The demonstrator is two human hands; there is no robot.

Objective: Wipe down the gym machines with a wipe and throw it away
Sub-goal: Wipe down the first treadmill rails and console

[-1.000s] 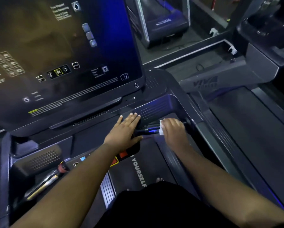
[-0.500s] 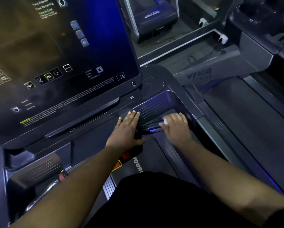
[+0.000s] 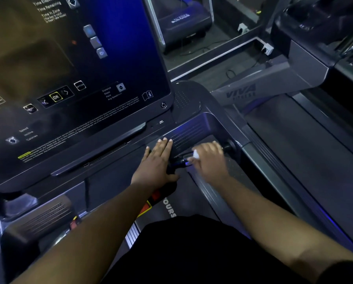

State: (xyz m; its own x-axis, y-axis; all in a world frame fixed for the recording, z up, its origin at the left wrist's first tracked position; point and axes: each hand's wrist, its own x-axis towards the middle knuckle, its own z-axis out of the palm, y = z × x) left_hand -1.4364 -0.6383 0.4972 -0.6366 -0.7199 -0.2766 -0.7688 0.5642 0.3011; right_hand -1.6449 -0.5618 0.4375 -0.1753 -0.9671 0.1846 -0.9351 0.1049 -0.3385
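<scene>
Sliding outward along the handlebar [image 3: 181, 159], the right hand [image 3: 209, 158] now sits closer to the bar's right end, where the bar meets the dark side rail [image 3: 229, 147]; a second ago it was nearer the left hand. Its fingers curl over the bar and press a white wipe [image 3: 196, 154] against it (only a small crumpled corner of the wipe shows, at the thumb side of the hand, and the hand itself is a little blurred). The left hand [image 3: 158, 160] has kept its place: it lies flat, fingers straight and together, palm down on the treadmill console [image 3: 118, 175] just left of the bar's inner end, fingertips reaching the ribbed tray [image 3: 190, 132]. Above both hands the large dark display [image 3: 69, 78] tilts toward the camera, showing an OK button and small white text. Right of the console lies the belt of a neighbouring treadmill [image 3: 304, 140].
</scene>
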